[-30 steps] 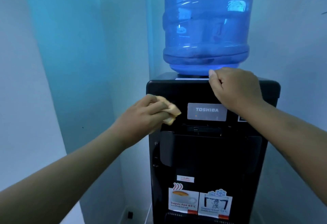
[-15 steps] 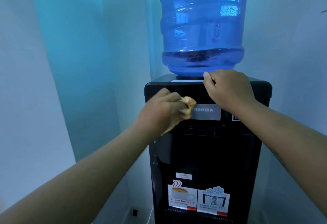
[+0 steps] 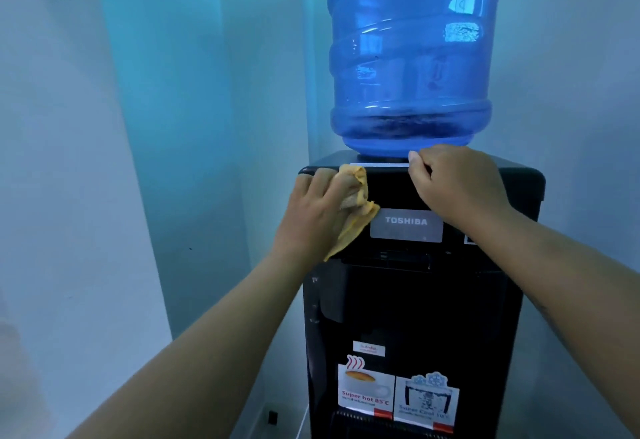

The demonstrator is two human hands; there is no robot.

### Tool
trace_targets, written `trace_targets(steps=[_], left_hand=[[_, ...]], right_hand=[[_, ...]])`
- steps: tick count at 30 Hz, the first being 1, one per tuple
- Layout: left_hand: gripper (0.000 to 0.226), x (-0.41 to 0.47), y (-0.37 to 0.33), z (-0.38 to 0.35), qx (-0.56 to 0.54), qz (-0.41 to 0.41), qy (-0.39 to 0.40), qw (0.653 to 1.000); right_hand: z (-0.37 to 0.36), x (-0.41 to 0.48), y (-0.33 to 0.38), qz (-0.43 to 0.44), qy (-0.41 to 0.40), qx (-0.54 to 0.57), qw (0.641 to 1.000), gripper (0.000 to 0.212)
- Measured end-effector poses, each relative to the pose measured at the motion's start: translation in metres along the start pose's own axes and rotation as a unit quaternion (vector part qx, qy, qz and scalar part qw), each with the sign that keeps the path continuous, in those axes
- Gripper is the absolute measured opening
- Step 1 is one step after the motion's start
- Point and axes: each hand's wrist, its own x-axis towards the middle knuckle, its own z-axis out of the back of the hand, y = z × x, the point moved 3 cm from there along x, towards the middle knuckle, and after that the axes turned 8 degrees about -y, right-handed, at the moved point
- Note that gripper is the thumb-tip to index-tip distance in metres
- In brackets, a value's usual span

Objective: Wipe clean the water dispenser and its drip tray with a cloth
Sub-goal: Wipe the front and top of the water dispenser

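Standing upside down on the black water dispenser, a big blue bottle filled the top of the view. It looked almost empty, with only a darker band of water in its lowest part, just above the neck.

The left hand gripped a yellow cloth, bunched under its curled fingers, and pressed it on the upper left corner of the dispenser front, just below the top edge. One loose end of the cloth hung down beside the grey TOSHIBA plate and touched its left border.

The right hand was apart from the left one, on the other side of the plate. Its fingers were curled into a fist that rested on the top front edge, the thumb near a white strip under the bottle. I could not tell if it really gripped the edge.

The right forearm crossed the upper right part of the front and hid it. Lower on the front were a small white label, a hot-drink sticker and a cold-water sticker. Under them, at the picture edge, a ribbed dark part showed; whether it was the drip tray I could not say.

Pale blue walls closed the corner around the machine.
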Motion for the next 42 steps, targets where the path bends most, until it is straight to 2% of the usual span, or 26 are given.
trace_targets(steps=[3, 6, 8, 9, 11, 13, 18, 21, 23, 26, 28, 30, 32, 34, 37, 39, 42], left_hand=[[0.017, -0.025, 0.032, -0.004, 0.044, -0.036, 0.005, 0.998], [0.026, -0.049, 0.045, 0.011, 0.016, 0.046, 0.015, 0.999], [0.045, -0.029, 0.025, 0.014, -0.002, 0.001, -0.025, 1.000], [0.044, -0.014, 0.015, 0.011, -0.014, -0.042, -0.042, 0.998], [0.023, 0.011, 0.004, -0.007, 0.024, -0.092, -0.044, 0.994], [0.030, 0.016, 0.010, -0.025, 0.087, -0.050, -0.034, 0.994], [0.034, -0.013, 0.033, -0.025, 0.075, 0.054, -0.053, 0.994], [0.030, -0.010, 0.034, -0.011, 0.110, 0.025, -0.107, 0.988], [0.029, 0.003, 0.021, -0.009, 0.091, -0.009, -0.122, 0.988], [0.043, 0.026, 0.001, -0.025, 0.085, -0.064, -0.038, 0.994], [0.051, 0.029, 0.004, -0.032, 0.098, -0.056, -0.015, 0.993], [0.056, 0.021, 0.022, -0.029, 0.096, -0.025, -0.024, 0.995], [0.056, 0.014, 0.042, -0.024, 0.101, 0.012, -0.046, 0.994], [0.051, 0.012, 0.052, -0.021, 0.117, 0.045, -0.068, 0.990], [0.052, 0.028, 0.021, -0.032, 0.147, 0.062, -0.075, 0.984], [0.047, 0.042, -0.020, -0.051, 0.151, 0.013, -0.070, 0.986], [0.028, 0.052, -0.066, -0.077, 0.132, -0.063, -0.079, 0.986]], right_hand=[[-0.001, 0.000, -0.001, 0.000, -0.008, -0.006, 1.000, 0.047], [-0.003, 0.000, 0.001, -0.001, -0.016, -0.009, 1.000, 0.046], [-0.004, -0.002, 0.001, 0.000, -0.028, -0.020, 0.999, 0.045], [-0.006, -0.003, 0.002, 0.008, -0.039, -0.030, 0.999, 0.044], [-0.007, -0.006, 0.003, 0.032, -0.066, -0.058, 0.996, 0.042], [-0.010, -0.009, 0.002, 0.059, -0.087, -0.078, 0.991, 0.040], [-0.016, -0.016, -0.001, 0.051, -0.075, -0.064, 0.994, 0.046], [-0.013, -0.023, 0.005, 0.044, -0.069, -0.077, 0.994, 0.044], [-0.013, -0.030, 0.007, 0.046, -0.075, -0.096, 0.991, 0.046], [-0.017, -0.030, 0.009, 0.023, -0.104, -0.066, 0.992, 0.041], [-0.015, -0.025, 0.003, 0.038, -0.098, -0.038, 0.994, 0.037], [-0.004, -0.022, -0.022, 0.066, -0.055, -0.045, 0.995, 0.039], [0.013, -0.022, -0.057, 0.041, -0.044, -0.079, 0.995, 0.045], [0.019, -0.027, -0.075, 0.008, -0.073, -0.087, 0.994, 0.047], [0.013, -0.030, -0.068, -0.037, -0.132, -0.071, 0.988, 0.041], [0.012, -0.028, -0.067, -0.034, -0.145, -0.065, 0.987, 0.040], [0.014, -0.029, -0.075, -0.002, -0.137, -0.063, 0.989, 0.044]])
